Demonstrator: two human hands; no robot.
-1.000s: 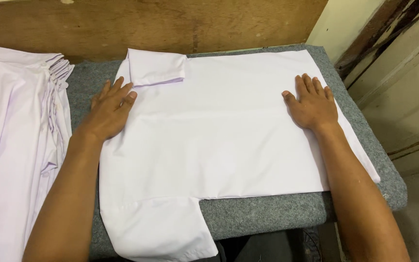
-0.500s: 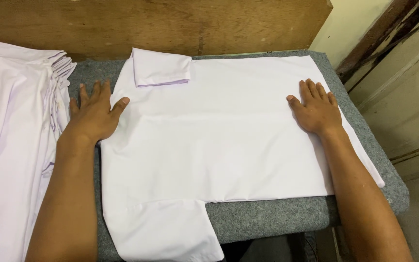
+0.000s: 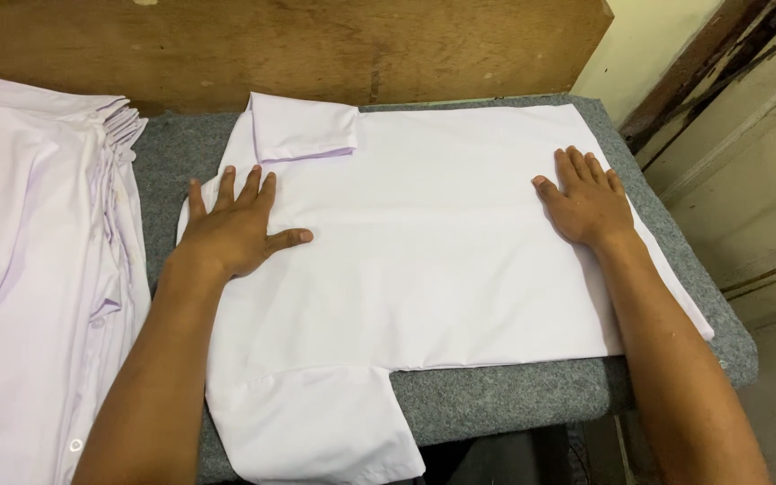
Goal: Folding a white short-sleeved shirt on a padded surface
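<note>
**Both palms flat on the white shirt**

I see a white shirt [image 3: 442, 260] spread face down across the grey padded table [image 3: 532, 409], filling most of its top. Its body runs left to right, smooth with a few faint creases. One short sleeve [image 3: 303, 126] is folded back onto the garment at the far left corner, showing a thin lilac edge along its near side. The other sleeve [image 3: 316, 431] hangs over the near edge of the table, at the lower left.

My left hand [image 3: 235, 229] lies palm down on the left part of the shirt, just near of the folded sleeve, fingers spread and thumb pointing right. It grips nothing; it only presses on the cloth. My right hand [image 3: 590, 202] lies the same way near the shirt's right end, fingers together and pointing away from me, open and flat, holding nothing.

To the left, partly on the table, sits a stack of pale lilac shirts [image 3: 38, 269], their edges layered at the far end; a small button shows near its near edge, I think, though it is tiny. Beyond the table stands a brown wooden board [image 3: 316, 45]. On the right is a cream panelled door [image 3: 756, 180].
</note>
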